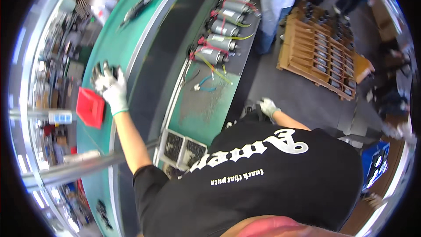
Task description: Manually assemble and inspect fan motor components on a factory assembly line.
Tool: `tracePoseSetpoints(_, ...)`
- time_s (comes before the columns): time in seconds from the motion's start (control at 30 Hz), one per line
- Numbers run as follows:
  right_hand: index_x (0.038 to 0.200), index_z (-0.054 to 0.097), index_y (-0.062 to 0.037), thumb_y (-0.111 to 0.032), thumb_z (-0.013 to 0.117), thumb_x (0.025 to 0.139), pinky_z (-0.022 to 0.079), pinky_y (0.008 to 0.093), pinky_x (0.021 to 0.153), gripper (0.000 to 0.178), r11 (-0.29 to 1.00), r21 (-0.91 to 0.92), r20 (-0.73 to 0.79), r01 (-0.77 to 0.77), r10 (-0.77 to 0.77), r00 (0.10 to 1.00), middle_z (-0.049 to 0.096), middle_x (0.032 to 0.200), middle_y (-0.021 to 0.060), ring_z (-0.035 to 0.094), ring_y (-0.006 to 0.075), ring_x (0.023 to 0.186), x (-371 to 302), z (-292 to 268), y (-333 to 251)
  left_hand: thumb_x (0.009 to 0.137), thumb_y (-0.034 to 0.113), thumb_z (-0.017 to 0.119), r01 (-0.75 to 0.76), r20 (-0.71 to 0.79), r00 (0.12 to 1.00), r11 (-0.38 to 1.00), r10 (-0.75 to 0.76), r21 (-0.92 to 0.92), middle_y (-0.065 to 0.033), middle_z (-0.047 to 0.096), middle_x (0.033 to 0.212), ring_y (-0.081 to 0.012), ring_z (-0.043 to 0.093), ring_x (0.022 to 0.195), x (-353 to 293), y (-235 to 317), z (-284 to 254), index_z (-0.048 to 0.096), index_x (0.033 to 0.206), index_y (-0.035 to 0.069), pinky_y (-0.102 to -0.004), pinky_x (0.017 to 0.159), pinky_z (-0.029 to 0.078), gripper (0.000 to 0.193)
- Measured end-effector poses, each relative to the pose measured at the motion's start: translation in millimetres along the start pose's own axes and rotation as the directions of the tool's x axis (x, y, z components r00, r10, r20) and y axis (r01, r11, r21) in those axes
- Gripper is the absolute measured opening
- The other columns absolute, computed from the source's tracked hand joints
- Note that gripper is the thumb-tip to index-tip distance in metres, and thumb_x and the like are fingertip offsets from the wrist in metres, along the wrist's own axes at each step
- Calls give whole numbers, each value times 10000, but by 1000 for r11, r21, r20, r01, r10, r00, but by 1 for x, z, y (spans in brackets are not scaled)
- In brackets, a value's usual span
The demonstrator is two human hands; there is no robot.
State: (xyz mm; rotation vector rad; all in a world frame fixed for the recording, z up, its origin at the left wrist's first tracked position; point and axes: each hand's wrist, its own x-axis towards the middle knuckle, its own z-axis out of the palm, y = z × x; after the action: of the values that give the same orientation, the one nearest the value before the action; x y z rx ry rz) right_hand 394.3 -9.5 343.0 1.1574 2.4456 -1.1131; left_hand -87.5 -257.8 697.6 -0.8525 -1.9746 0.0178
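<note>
My left hand (109, 84), in a white glove with dark-smudged fingers, reaches out over the green bench strip (98, 48) on the far side of the black conveyor belt (151, 72). Its fingers are spread apart, and some dark patch shows between them, too unclear to name. Just below that hand lies a red plastic bin (90, 108). My right hand (268, 107), also gloved in white, is low beside my body near a greyish thing (250, 105). Its fingers are too small and partly hidden to read.
Several grey cylindrical motors (210, 55) with red wires and yellow-green strips line the near bench. Blue-handled pliers (205, 86) and a metal-framed tray (180, 149) are nearer me. A divided cardboard box (318, 52) holds cylinders at right. A person in jeans (267, 26) stands beside it.
</note>
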Motion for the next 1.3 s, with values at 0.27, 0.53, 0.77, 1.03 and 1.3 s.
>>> tracePoseSetpoints(0.27,1175,674,-57,-486,507,919,478,412,963,526,775,-56,224,629,-604,764,677,1034,187,648,335,1019,146,-81,-160,849,308,696,185,297,950,597,95,-781,-208,545,1330,-382,504,1238,-40,338,-62,600,1235,79,-488,1062,375,458)
tracePoseSetpoints(0.53,916,676,-29,-461,567,854,532,479,848,450,721,-207,335,661,-583,740,710,926,203,688,372,942,124,-76,-262,864,346,697,364,362,927,470,-98,-804,-178,572,1255,-378,529,1164,-14,398,-24,576,1236,41,-492,1001,417,496)
tracePoseSetpoints(0.77,983,674,-44,-452,594,848,523,496,882,437,720,-311,237,621,-574,784,697,1041,206,676,396,975,158,-77,-234,854,281,706,415,348,909,435,-228,-799,-168,590,1240,-354,533,1204,-52,384,-24,611,1187,48,-463,1047,407,417)
tracePoseSetpoints(1.03,1339,482,31,-457,655,798,469,470,1016,748,797,-452,137,401,-382,914,589,1284,289,572,407,1215,269,-96,-260,936,198,602,928,823,374,175,-428,-330,-176,629,1139,-303,642,1025,-212,297,-47,650,1120,8,-370,909,513,269)
tracePoseSetpoints(1.3,1288,591,33,-496,640,825,491,440,1016,705,536,-739,246,408,-348,905,607,1303,272,603,374,1213,267,-76,-301,954,187,584,993,821,110,30,-560,-113,-151,689,1012,-250,671,919,-250,284,-60,685,1071,7,-350,839,515,238)
